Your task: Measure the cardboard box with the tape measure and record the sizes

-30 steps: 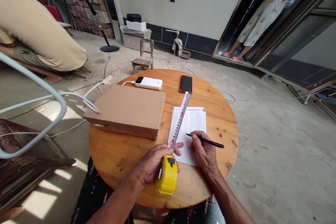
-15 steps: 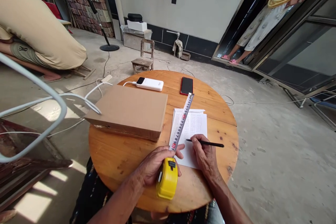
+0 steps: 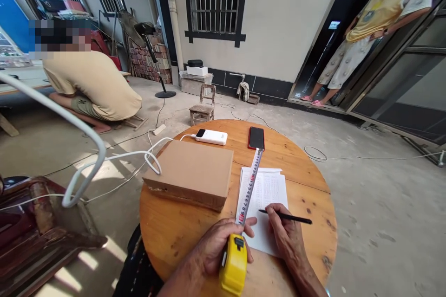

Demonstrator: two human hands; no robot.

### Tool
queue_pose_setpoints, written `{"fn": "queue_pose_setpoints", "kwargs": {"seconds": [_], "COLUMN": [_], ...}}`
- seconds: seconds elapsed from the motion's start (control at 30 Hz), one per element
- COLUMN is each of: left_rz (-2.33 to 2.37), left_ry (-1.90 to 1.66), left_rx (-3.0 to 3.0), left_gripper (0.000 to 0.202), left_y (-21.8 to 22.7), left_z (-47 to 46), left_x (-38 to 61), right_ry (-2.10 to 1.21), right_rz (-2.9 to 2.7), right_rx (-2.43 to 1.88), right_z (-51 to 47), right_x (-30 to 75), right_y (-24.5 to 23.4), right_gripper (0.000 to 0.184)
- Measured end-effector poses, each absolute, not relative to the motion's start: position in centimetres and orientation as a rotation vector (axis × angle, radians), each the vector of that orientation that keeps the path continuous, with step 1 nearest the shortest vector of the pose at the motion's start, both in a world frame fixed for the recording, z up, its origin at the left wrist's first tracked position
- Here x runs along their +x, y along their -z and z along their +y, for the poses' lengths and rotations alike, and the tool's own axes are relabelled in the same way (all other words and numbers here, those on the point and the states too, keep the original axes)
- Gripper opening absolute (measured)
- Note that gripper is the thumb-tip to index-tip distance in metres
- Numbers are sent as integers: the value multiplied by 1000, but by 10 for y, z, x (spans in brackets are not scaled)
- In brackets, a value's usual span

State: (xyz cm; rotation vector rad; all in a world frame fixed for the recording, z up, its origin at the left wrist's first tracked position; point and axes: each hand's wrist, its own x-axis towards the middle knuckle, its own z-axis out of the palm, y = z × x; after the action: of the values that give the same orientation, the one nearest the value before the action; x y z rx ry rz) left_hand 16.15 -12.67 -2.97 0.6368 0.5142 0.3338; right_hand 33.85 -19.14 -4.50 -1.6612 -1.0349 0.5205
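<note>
My left hand is closed around a yellow tape measure, thumb near the mouth of its case. The extended blade slants away over the paper, its far end close to a red-edged phone. In my right hand is a black pen, its tip pointing left above the sheets. White paper with rows of small writing lies on the round wooden table, partly hidden by the blade and my right hand.
A brown cardboard box sits on the table's left, with a white power bank and cable behind. White tubing loops at the left. A small wooden chair stands beyond. One person squats left; another stands in the doorway.
The view has tilted up and shifted left, so the table sits lower and further right. Both hands keep their hold on the tape measure and the pen.
</note>
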Motion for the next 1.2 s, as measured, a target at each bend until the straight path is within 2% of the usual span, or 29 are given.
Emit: {"fn": "queue_pose_setpoints", "kwargs": {"seconds": [0.5,1.2], "left_rz": [587,549], "left_ry": [-249,-254], "left_rx": [566,595], "left_gripper": [16,21], "left_y": [20,24], "left_z": [-125,-124], "left_x": [162,161], "right_ry": [-495,-442], "right_rz": [-1081,-1190], "right_rx": [-1725,-1751], "right_z": [-193,-194], "right_x": [336,335], "right_y": [44,44], "right_gripper": [24,20]}}
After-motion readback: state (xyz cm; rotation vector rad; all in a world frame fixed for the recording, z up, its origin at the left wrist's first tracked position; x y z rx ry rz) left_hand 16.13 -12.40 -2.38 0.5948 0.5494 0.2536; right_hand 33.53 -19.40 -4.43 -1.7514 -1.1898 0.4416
